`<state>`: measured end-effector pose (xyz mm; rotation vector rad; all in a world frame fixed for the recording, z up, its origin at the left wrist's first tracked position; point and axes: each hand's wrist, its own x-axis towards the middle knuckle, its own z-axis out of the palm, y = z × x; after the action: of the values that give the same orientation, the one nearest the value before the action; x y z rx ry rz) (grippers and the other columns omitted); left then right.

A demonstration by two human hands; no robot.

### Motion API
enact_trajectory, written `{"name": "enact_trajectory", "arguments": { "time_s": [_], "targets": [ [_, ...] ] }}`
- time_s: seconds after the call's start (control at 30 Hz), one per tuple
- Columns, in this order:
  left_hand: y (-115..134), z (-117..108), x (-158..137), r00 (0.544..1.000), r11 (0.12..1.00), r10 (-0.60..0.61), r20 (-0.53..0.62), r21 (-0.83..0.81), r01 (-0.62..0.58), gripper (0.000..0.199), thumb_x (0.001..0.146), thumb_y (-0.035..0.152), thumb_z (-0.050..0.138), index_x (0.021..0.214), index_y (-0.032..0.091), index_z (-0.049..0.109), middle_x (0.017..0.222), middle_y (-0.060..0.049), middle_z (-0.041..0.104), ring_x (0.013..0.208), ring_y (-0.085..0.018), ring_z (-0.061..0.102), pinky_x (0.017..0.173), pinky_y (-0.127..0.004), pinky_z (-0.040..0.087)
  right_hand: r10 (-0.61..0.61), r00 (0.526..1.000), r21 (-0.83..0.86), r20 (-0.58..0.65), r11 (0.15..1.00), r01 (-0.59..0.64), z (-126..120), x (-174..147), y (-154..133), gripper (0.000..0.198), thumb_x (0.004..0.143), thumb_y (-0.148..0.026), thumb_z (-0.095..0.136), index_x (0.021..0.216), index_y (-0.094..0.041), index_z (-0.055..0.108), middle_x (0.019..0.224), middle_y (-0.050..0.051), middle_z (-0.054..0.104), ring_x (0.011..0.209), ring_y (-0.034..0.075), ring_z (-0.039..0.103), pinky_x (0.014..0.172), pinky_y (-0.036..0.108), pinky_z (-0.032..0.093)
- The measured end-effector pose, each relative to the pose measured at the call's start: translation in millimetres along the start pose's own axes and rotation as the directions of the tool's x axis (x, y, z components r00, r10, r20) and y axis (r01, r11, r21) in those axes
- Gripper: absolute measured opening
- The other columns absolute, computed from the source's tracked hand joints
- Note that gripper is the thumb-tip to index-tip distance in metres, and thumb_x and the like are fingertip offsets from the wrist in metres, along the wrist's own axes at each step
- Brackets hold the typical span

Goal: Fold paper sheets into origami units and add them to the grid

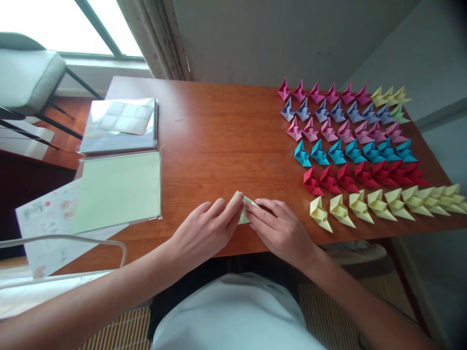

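A small piece of pale yellow-green origami paper (243, 218), partly folded, lies at the table's front edge. My left hand (209, 224) covers its left side, with the fingers together and pressed on it. From the other side my right hand (282, 227) holds the right part, its fingertips closed at the paper's middle. The fingertips almost meet, and much of the folded shape is hidden under them. Nearest to my right hand stands a row of pale yellow folded paper pieces (318, 214).
More folded pieces stand in rows at the right: red (312, 181), blue (302, 153), pink (295, 129), purple (288, 110) and magenta (283, 90). At the left lie a light green paper stack (120, 189), a clear-wrapped pack (118, 138) and a printed sheet (47, 218). A chair (32, 78) is beyond.
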<state>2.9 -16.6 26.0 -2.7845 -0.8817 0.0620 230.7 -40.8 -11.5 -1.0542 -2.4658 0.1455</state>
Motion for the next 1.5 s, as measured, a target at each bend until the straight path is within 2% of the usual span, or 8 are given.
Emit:
{"name": "enact_trajectory", "arguments": {
  "time_s": [0.1,0.93,1.13,1.23,1.33,1.4,1.5],
  "targets": [
    [0.9,2.2,-1.0,1.0,1.0,0.001,0.018,-0.016,-0.001,0.041,0.097,0.01,0.046,0.135,0.012,0.06,0.15,-0.01,0.054,0.091,-0.018,0.06,0.07,-0.031,0.052,0.012,1.0,-0.001,0.007,1.0,-0.012,-0.9,0.5,-0.3,0.032,0.095,-0.012,0.059,0.124,-0.018,0.07,0.132,0.008,0.069,0.12,0.027,0.06,0.099,0.046,0.054],
    [4.8,6.6,-2.4,0.997,1.0,-0.006,-0.075,0.008,0.007,0.04,0.098,0.01,0.046,0.135,0.009,0.06,0.148,-0.011,0.056,0.097,-0.017,0.062,0.07,-0.03,0.053,0.008,0.999,-0.044,0.038,0.999,-0.006,-2.2,0.5,-1.6,0.032,0.096,-0.016,0.059,0.127,-0.015,0.068,0.138,0.006,0.065,0.122,0.027,0.059,0.099,0.045,0.052],
    [3.9,5.7,-1.5,0.998,1.0,-0.006,-0.066,0.0,0.006,0.039,0.098,0.011,0.046,0.133,0.012,0.062,0.147,-0.011,0.057,0.098,-0.018,0.062,0.069,-0.03,0.052,0.028,0.999,0.02,0.019,0.999,-0.029,-2.8,-0.6,-1.5,0.032,0.096,-0.016,0.06,0.126,-0.018,0.068,0.134,0.006,0.068,0.121,0.027,0.06,0.099,0.044,0.051],
    [3.9,6.2,-1.9,0.997,1.0,-0.008,-0.074,0.006,0.009,0.039,0.098,0.009,0.044,0.133,0.01,0.062,0.146,-0.012,0.058,0.097,-0.018,0.063,0.068,-0.03,0.051,0.125,0.99,0.174,-0.063,0.978,-0.113,-5.3,7.2,2.4,0.027,0.096,-0.017,0.059,0.12,-0.019,0.07,0.125,0.007,0.072,0.115,0.024,0.063,0.097,0.041,0.052],
    [4.4,7.1,-2.6,0.996,1.0,-0.003,-0.09,0.003,0.004,0.04,0.097,0.009,0.045,0.133,0.008,0.062,0.145,-0.013,0.059,0.096,-0.018,0.063,0.067,-0.031,0.051,0.361,0.929,0.301,-0.082,0.898,-0.322,-7.0,27.5,10.2,0.02,0.098,-0.018,0.055,0.106,-0.02,0.072,0.106,0.006,0.076,0.099,0.02,0.067,0.09,0.036,0.053],
    [4.8,7.4,-2.8,0.995,1.0,-0.005,-0.099,-0.006,0.005,0.04,0.097,0.009,0.046,0.132,0.007,0.063,0.146,-0.013,0.058,0.097,-0.019,0.063,0.067,-0.032,0.051,0.45,0.893,0.273,-0.017,0.861,-0.429,-6.5,45.0,16.3,0.014,0.096,-0.019,0.058,0.094,-0.02,0.073,0.094,0.005,0.075,0.091,0.02,0.066,0.085,0.034,0.052],
    [5.2,6.9,-2.5,0.994,1.0,-0.012,-0.105,-0.009,0.011,0.04,0.095,0.007,0.047,0.131,0.008,0.064,0.145,-0.015,0.058,0.093,-0.02,0.063,0.065,-0.033,0.05,0.506,0.851,0.218,0.139,0.823,-0.525,-4.0,67.9,23.7,0.01,0.089,-0.023,0.069,0.079,-0.02,0.069,0.085,0.002,0.069,0.084,0.018,0.063,0.076,0.03,0.048]
  ]
}}
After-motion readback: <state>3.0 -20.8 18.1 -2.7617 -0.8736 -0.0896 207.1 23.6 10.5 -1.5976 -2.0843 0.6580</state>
